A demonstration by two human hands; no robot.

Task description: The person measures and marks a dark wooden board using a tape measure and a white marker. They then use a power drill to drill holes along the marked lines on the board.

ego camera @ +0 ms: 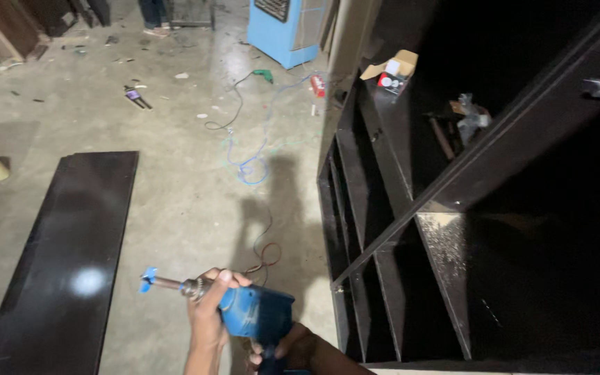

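Observation:
A blue electric drill (258, 316) points left at the bottom of the view, with a blue flat boring bit (148, 280) in its chuck (192, 287). My left hand (208, 316) is wrapped around the front of the drill, thumb next to the chuck. My right hand (292, 347) grips the drill's handle from below and is partly cut off by the frame edge. A thin cord (265, 253) runs from the drill across the concrete floor.
A dark shelving cabinet (411, 208) with sawdust on one shelf fills the right side. A long dark glossy board (64, 257) lies on the floor at left. Cables, a green tool (264, 75), a blue cooler (287, 31) and a small cardboard box (394, 71) sit farther back.

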